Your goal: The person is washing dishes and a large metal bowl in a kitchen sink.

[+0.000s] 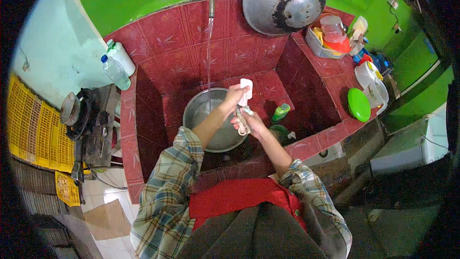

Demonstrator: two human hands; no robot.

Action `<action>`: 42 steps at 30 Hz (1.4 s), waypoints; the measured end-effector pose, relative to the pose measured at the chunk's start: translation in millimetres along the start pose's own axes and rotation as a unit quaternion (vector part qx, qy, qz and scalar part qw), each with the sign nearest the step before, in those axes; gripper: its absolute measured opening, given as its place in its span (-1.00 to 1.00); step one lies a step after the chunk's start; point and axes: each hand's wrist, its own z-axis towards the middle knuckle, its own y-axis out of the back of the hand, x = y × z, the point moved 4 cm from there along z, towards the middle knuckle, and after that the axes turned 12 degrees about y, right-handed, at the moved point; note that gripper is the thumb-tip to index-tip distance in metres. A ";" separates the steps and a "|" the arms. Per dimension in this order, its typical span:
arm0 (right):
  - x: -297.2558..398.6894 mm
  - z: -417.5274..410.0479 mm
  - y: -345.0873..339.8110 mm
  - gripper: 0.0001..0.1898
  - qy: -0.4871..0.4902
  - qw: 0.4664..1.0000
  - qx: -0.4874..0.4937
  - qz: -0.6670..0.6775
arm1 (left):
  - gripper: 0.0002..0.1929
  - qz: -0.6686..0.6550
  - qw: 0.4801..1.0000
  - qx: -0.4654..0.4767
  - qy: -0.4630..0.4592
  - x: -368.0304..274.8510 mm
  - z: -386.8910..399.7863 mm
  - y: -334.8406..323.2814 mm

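Observation:
My left hand point(235, 97) holds a white flat-headed utensil point(246, 90), its head pointing up and away from me; whether it is a spatula or a rice paddle I cannot tell. My right hand point(253, 120) is closed on a bundle of utensils point(242, 124) with pale, looped handle ends. Both hands are close together over the right side of a round metal basin point(187, 109). Water point(208, 54) runs from a tap point(211, 1) into the basin, which holds cloudy water. Just right of my right hand stands a green bottle point(281, 111).
A red-tiled sink wall point(128, 144) surrounds the basin. On the right ledge are a plastic container of kitchenware point(320, 45), a green bowl point(358, 104) and white tubs. A large wok point(287, 3) hangs behind. Plastic bottles point(116, 73) stand at the left corner, beside a stove.

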 end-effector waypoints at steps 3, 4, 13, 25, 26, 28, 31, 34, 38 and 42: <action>0.2 -1.2 -8.5 -0.72 0.011 1.000 0.004 -0.009 | -0.85 -0.034 0.998 -0.014 -0.053 -15.0 4.4 18.6; -0.9 -2.8 -7.4 -0.72 0.016 1.000 -0.004 -0.007 | -0.86 -0.061 0.997 -0.023 -0.050 -14.0 4.4 17.3; 8.1 -34.7 2.3 -0.69 0.000 0.985 -0.022 -0.171 | -0.83 -0.067 0.997 0.044 -0.003 13.6 -13.7 -16.0; 59.2 8.5 35.5 -0.49 0.368 0.717 -0.192 -0.560 | -0.55 0.075 0.952 0.222 0.197 27.0 -70.0 -51.1; 58.1 11.3 39.5 -0.48 0.353 0.740 -0.186 -0.542 | -0.57 0.093 0.951 0.215 0.203 25.7 -74.9 -49.1; 59.2 16.8 49.5 -0.46 0.337 0.762 -0.187 -0.520 | -0.58 0.133 0.956 0.192 0.179 27.0 -80.8 -46.0; 59.3 24.4 70.5 -0.52 0.338 0.877 -0.172 -0.296 | -0.54 0.204 0.947 0.184 0.169 33.6 -83.8 -31.1; 69.9 33.5 101.5 -0.59 0.330 0.824 -0.232 -0.398 | -0.65 0.218 0.956 0.135 0.140 46.7 -56.9 -9.5; 77.1 39.5 103.2 -0.59 0.263 0.865 -0.144 -0.401 | -0.86 0.293 0.952 0.072 0.059 45.3 -42.8 2.1; 37.4 36.0 59.8 -0.49 0.271 0.694 0.054 -0.665 | -0.92 0.266 0.963 0.044 -0.023 43.1 -29.9 -27.0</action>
